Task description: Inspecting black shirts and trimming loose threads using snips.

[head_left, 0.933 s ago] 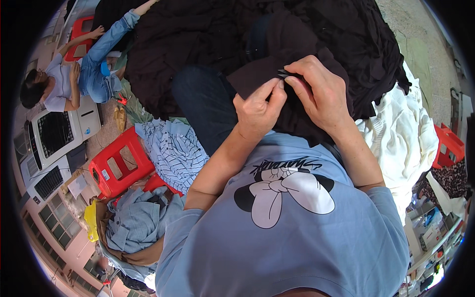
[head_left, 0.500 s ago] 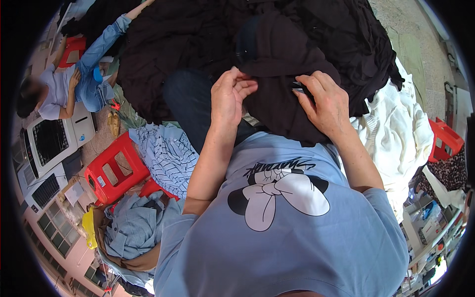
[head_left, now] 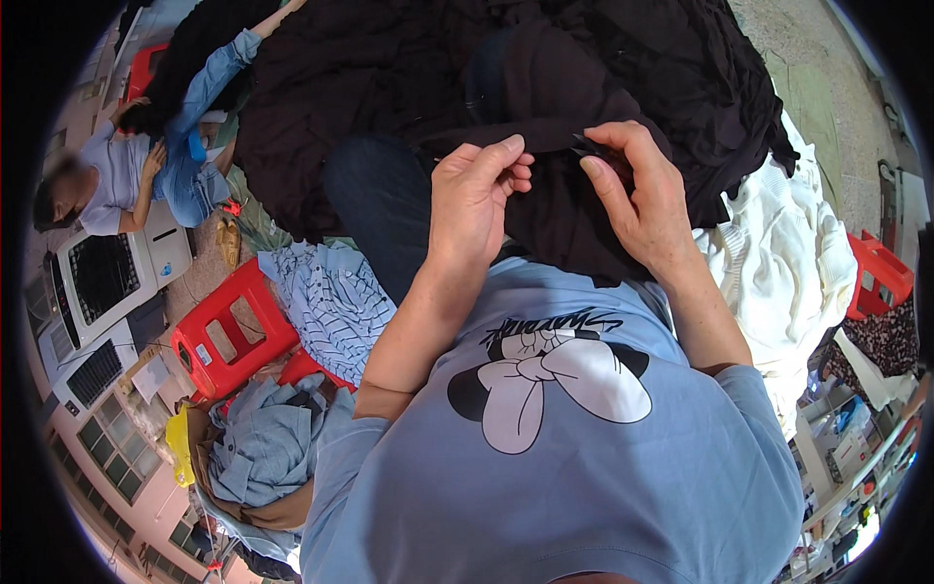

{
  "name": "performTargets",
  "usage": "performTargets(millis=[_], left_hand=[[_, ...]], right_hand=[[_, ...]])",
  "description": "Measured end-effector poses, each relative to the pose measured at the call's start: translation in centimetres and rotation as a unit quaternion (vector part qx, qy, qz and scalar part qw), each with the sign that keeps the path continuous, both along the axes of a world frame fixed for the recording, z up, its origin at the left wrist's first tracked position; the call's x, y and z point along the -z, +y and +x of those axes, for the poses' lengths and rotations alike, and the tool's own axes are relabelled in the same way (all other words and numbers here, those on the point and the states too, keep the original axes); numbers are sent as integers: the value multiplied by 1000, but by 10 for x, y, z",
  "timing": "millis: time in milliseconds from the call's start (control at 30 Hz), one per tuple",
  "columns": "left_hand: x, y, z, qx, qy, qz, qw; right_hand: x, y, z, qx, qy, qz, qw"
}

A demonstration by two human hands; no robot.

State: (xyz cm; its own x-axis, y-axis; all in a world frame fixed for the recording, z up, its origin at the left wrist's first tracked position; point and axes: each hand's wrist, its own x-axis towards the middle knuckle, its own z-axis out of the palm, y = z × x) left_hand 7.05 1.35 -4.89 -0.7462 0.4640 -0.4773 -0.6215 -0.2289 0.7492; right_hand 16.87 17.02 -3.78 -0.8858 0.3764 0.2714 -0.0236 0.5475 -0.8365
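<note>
Dark brown, nearly black cloth (head_left: 545, 200) lies over my lap, its edge drawn into a band between my hands. My left hand (head_left: 477, 200) is closed, thumb pressed on curled fingers, pinching the edge of this dark garment. To its right, my right hand (head_left: 642, 200) grips small thread snips (head_left: 586, 146) between thumb and forefinger. Their dark tips point left, close to the band of cloth. Most of the snips is hidden inside the palm.
A big heap of dark garments (head_left: 360, 88) spreads ahead of me. White knitwear (head_left: 778, 273) lies at the right beside a red stool (head_left: 880, 277). At the left are a striped blue shirt (head_left: 326, 302), another red stool (head_left: 233, 331), a bag of blue clothes (head_left: 263, 448) and a seated person (head_left: 107, 185).
My left hand has turned and closed its fingers, shifting slightly right. The right hand has risen a little, bringing the snips up to the cloth's edge. At far left, the person lifts dark cloth.
</note>
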Motion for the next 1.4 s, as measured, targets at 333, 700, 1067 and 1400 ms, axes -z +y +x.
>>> performTargets(millis=[333,700,1067,1400], left_hand=[[-5,5,9,-17,39,40,998],[-2,5,4,-14,-3,38,999],[7,0,-4,11,-70,70,995],[2,6,0,-14,-67,56,996]], right_hand=[[0,-6,-26,-60,52,104,991],[8,0,-24,-75,85,105,988],[7,-1,-24,-22,-12,41,999],[13,1,-30,-41,57,163,984]])
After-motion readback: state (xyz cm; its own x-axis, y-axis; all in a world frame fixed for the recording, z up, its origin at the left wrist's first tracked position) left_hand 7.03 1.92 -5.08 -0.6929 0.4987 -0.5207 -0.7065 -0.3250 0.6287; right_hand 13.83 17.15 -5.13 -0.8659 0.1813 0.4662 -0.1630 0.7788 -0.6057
